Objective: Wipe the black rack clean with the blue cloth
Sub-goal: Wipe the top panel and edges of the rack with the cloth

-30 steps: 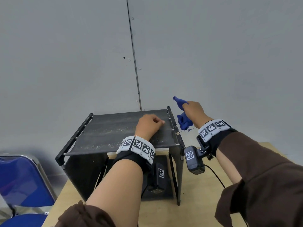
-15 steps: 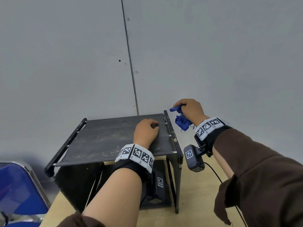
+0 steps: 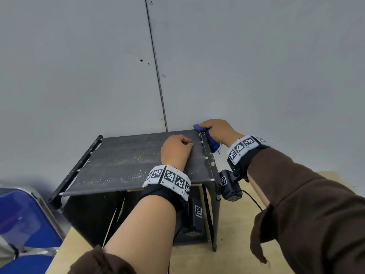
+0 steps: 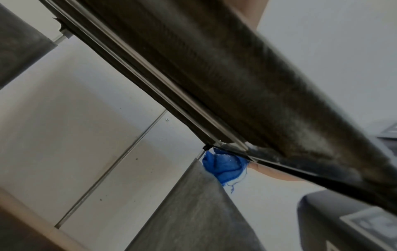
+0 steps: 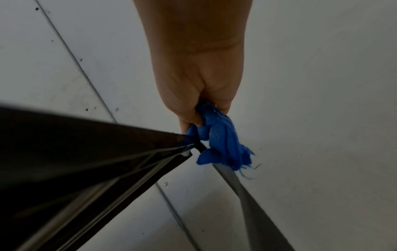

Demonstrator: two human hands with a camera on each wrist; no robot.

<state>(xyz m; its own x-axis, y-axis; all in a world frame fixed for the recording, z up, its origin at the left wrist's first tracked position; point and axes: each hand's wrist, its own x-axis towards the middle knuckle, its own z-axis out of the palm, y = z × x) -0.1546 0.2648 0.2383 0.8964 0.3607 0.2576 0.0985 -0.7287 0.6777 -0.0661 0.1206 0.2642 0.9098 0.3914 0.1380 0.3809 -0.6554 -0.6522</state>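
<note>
Dust and pale crumbs speckle the flat, ribbed top shelf of the black metal rack (image 3: 126,165), which stands on a light wooden table (image 3: 233,252) against a grey panelled wall (image 3: 79,76). Thin silvery rods cross under the shelf between black side rails. The crumpled blue cloth (image 3: 212,142), soft and frayed with loose threads hanging, sits at the rack's far right corner, bunched against the right rail and draped over its outer side. The right hand (image 3: 219,129) grips the cloth, fingers curled round it, knuckles up, wrist angled in from the right; the right wrist view shows the wad (image 5: 219,144) squeezed out below the palm (image 5: 199,81) against the corner. The left hand (image 3: 174,150) rests on the shelf top near the right rail, fingers curled under in a loose fist; it seems to hold nothing, though the fingertips are hidden. A blue plastic chair (image 3: 21,220) with a chrome frame stands at the lower left.
</note>
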